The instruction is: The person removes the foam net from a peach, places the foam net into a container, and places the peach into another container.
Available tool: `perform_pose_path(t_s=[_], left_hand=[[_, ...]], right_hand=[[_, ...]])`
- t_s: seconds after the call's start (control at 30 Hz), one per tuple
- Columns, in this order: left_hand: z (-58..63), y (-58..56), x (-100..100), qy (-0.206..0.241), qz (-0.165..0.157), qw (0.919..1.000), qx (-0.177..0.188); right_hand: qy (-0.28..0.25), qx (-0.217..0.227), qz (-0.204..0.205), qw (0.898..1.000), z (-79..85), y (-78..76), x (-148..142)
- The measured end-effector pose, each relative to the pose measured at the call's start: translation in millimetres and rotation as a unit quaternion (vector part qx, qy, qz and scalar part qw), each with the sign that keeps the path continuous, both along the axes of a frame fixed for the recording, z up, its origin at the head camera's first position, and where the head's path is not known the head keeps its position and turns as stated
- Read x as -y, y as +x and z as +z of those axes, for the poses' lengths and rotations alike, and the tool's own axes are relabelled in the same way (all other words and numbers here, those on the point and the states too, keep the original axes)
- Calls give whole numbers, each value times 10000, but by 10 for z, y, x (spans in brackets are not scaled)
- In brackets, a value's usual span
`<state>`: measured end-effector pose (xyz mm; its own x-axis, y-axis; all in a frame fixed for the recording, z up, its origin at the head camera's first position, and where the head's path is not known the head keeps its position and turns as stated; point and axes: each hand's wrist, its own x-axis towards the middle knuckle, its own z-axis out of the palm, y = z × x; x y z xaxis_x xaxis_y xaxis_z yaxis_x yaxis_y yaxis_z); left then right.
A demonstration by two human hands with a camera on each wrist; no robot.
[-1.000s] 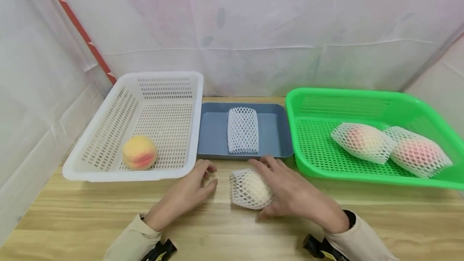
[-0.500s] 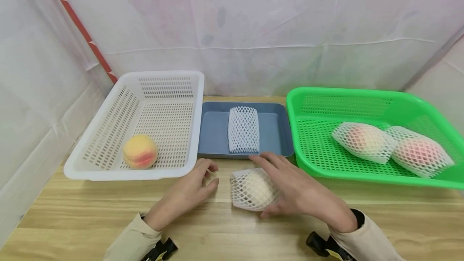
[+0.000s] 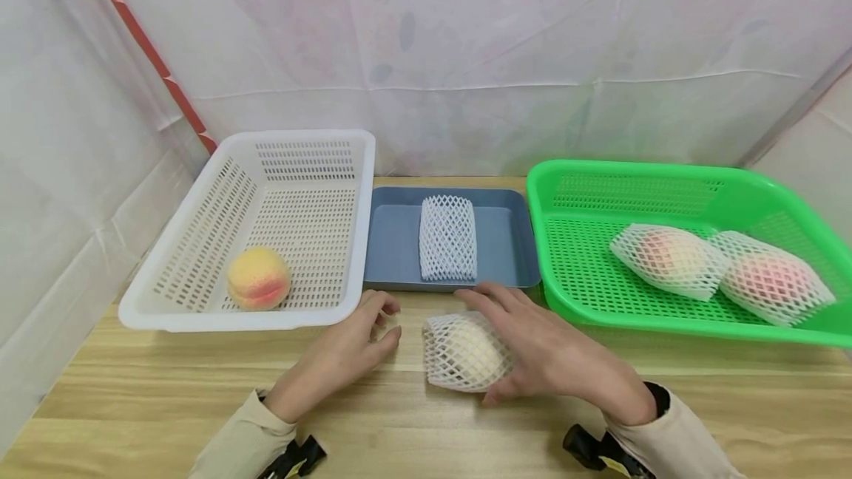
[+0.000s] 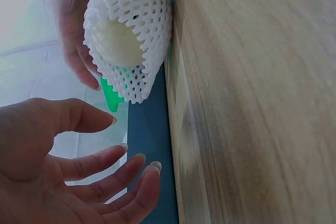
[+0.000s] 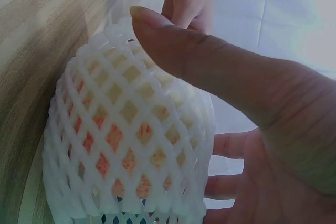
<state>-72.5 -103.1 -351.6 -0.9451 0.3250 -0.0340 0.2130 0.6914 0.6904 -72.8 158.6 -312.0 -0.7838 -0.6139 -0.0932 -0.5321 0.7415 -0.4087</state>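
Note:
On the wooden table, in the head view, lies a peach in a white foam net sleeve. My right hand holds it from the right, fingers curved round the far side and thumb at the near side. In the right wrist view the thumb lies across the foam net, with reddish-yellow skin showing through the mesh. The left wrist view shows the sleeve's wide mouth with the pale peach inside. My left hand rests left of it, fingers loosely bent and holding nothing.
A white basket at left holds one bare peach. In the middle, a grey-blue tray holds flat foam nets. The green basket at right holds two netted peaches. A pale sheet hangs behind.
My right hand has shifted slightly right and nearer, and the netted peach has moved a little the same way. The left hand has stayed almost still.

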Motion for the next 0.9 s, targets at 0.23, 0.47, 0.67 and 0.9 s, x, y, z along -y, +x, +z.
perform_pose_path(t_s=[0.23,0.47,0.67,0.9], left_hand=[[-1,9,-6,-71,-150,9998,-132],[-82,11,-59,-224,-648,9956,-640],[-114,33,-98,-51,-820,9921,-950],[69,68,-101,342,-840,9897,-1110]], right_hand=[[215,220,49,9995,-27,6,33],[206,537,-37,9983,-79,-13,48],[-167,202,263,9993,-111,-64,36],[-670,-79,226,9975,57,-96,1]])
